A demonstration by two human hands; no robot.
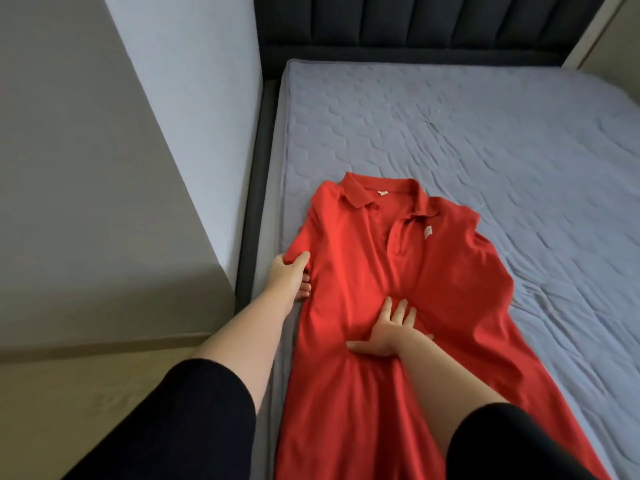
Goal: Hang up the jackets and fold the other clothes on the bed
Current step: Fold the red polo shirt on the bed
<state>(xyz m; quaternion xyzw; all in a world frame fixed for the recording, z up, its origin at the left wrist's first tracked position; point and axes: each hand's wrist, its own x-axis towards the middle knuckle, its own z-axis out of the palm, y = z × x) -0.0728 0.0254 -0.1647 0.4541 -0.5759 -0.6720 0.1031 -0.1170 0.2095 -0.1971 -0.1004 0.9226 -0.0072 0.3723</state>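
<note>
A long red polo garment [433, 271] with a collar lies face up on the bed [485, 126], its collar toward the headboard and its hem running off the bottom of the view. My left hand [289, 277] grips the edge of its left sleeve near the mattress side. My right hand [389, 332] lies flat on the middle of the garment with fingers spread, pressing the cloth down. Creases run between the two hands.
The mattress has a grey-blue quilted cover. A dark padded headboard [433, 26] stands at the far end. A pale wall [156, 98] and a strip of floor [69, 393] run close along the bed's left side.
</note>
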